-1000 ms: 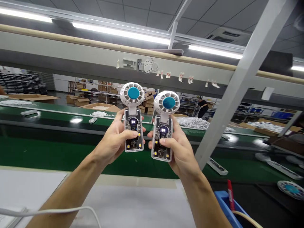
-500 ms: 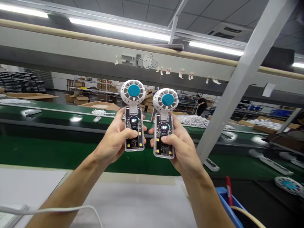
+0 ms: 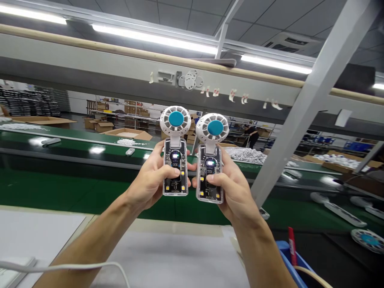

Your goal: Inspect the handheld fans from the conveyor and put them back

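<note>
While my left thumb presses across the front of a clear hand fan, the fingers of my left hand wrap behind its body, so that hand is clamped on it. My right thumb lies the same way over a second clear fan, and my right hand is closed around it too. Both fans stand upright, just beside each other and not quite touching, held up in front of me with their round white heads on top and their teal hubs facing me. Through each clear body I can see a dark circuit board, and a small light glows just above each thumb. Below my wrists lies a white sheet, with a white cable crossing near my left forearm. Past my right forearm sits a blue bin. Beyond my fingers runs a green conveyor belt, with a loose fan head off to the right and a heap of white parts further out behind the fans.
</note>
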Demonstrator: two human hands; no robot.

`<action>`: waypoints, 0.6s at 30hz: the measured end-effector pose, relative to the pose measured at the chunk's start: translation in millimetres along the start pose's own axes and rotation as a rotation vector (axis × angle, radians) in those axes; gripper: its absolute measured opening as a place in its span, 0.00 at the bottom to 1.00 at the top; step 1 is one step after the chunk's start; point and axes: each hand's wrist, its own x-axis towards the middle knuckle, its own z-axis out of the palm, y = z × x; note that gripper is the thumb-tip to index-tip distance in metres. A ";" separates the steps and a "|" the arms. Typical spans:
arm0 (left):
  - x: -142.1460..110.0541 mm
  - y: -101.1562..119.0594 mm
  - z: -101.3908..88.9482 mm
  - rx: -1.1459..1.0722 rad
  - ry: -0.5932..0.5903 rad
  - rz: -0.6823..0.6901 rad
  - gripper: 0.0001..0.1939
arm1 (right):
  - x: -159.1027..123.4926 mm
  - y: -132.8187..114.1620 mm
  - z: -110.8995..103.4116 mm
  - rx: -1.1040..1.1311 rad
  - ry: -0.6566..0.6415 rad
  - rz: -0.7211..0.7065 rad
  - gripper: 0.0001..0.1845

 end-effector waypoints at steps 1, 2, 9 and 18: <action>-0.1 -0.4 0.4 -0.007 -0.005 0.004 0.30 | 0.2 0.1 -0.6 0.005 -0.002 0.008 0.41; -0.3 -0.5 0.9 -0.011 -0.014 0.006 0.29 | 0.3 0.1 -1.3 0.009 -0.007 0.017 0.41; -3.9 0.5 4.8 -0.014 0.004 -0.039 0.31 | -1.3 -1.3 -3.8 -0.006 0.027 -0.011 0.42; 9.5 -23.2 -12.0 0.593 0.451 0.335 0.14 | 1.5 3.5 5.3 0.007 0.181 -0.010 0.20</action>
